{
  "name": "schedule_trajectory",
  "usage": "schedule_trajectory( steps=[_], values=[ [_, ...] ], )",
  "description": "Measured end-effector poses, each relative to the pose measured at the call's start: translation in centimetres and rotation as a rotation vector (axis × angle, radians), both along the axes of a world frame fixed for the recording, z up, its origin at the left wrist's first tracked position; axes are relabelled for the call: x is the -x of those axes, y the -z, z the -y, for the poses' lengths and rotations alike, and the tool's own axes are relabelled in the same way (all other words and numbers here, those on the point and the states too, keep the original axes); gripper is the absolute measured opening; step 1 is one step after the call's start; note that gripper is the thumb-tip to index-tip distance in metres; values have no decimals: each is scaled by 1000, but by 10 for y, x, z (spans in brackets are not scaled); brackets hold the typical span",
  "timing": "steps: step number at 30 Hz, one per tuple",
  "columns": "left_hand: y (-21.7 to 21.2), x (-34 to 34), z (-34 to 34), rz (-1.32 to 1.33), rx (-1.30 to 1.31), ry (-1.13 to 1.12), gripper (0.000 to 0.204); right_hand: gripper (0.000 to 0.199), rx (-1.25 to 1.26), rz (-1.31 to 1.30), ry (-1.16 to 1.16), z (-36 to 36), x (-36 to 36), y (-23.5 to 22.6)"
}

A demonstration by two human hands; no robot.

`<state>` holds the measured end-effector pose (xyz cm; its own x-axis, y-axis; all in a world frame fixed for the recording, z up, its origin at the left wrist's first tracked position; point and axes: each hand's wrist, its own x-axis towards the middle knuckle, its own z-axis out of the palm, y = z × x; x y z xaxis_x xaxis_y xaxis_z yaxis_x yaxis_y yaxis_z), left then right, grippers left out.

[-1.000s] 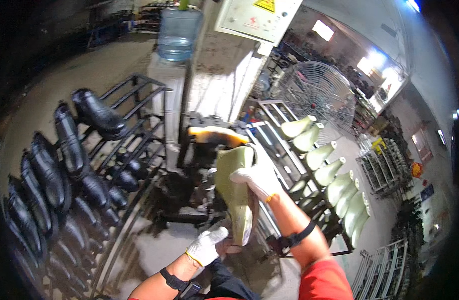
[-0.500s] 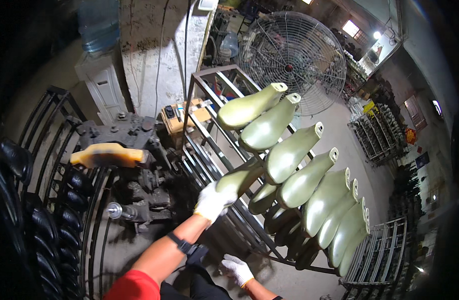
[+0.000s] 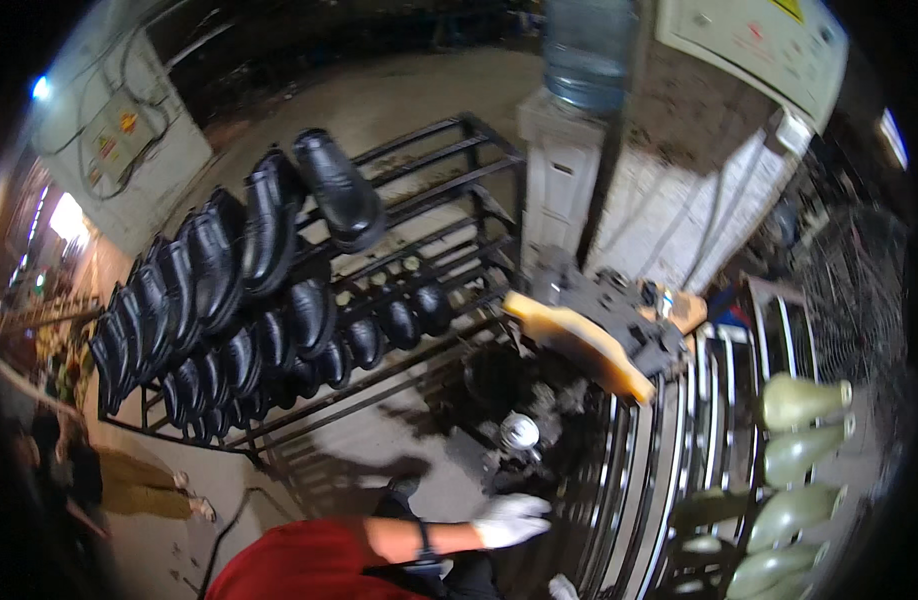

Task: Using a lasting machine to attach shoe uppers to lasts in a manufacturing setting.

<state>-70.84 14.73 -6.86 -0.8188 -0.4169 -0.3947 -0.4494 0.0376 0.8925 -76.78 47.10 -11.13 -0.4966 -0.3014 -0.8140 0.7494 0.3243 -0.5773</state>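
My left hand [image 3: 512, 520], in a white knit glove, is held out at the lower middle with nothing in it. Its fingers stretch to the right, just below a dark machine [image 3: 601, 310] that carries a curved yellow-orange block [image 3: 579, 345] and a round shiny metal part [image 3: 519, 432]. Only a bit of my right hand [image 3: 562, 588], also gloved, shows at the bottom edge; its fingers are mostly cut off. Several olive-green shoe lasts [image 3: 801, 450] sit on a metal rack [image 3: 634, 500] to the right, apart from both hands.
A black metal rack [image 3: 449, 165] on the left bears rows of black shoes [image 3: 339, 190]. Behind the machine stand a water dispenser [image 3: 559, 170] and a pillar with an electrical box [image 3: 754, 50]. A big caged fan [image 3: 859, 290] is far right. Another person's leg [image 3: 144, 485] shows far left.
My view has swung left, bringing the black shoes into full sight. My left hand has let go of the green shoe last and come away from it. My right hand has almost left the picture.
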Motion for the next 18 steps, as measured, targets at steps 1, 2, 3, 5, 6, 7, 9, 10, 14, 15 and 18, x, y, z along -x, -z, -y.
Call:
schedule_trajectory(
  steps=[1, 2, 3, 5, 6, 7, 9, 10, 14, 15, 18],
  values=[
    [4, -36, 38, 89, 336, -84, 43, 48, 28, 147, 12, -19, 3, 37],
    [-2, -90, 90, 212, 226, -403, 30, 42, -90, -96, -114, 60, -10, -17],
    [22, -123, 141, 236, 586, -420, 29, 39, -45, -6, -86, 60, -10, 1],
    [12, -139, 232, 272, 470, -747, 37, 39, -58, 44, -180, 92, -6, 2],
    [26, -144, 278, 230, 568, -828, 52, 39, -67, 36, -191, 106, -6, 2],
    [32, -139, 324, 241, 540, -837, 63, 39, -22, -55, -332, 122, -4, 7],
    [52, -109, 401, 393, 720, -918, 71, 39, 18, -170, -467, 174, -4, 16],
    [47, -92, 430, 237, 676, -950, 78, 35, -24, -180, -483, 190, -10, 2],
    [134, -17, 524, 233, 1280, -863, 58, 18, -143, -181, -542, 195, -31, -4],
    [153, 3, 529, 213, 1467, -954, 52, 19, -190, -109, -542, 194, -35, -14],
    [185, 18, 542, 105, 1181, -922, 50, 11, -186, 64, -345, 161, -50, 9]
  ],
)
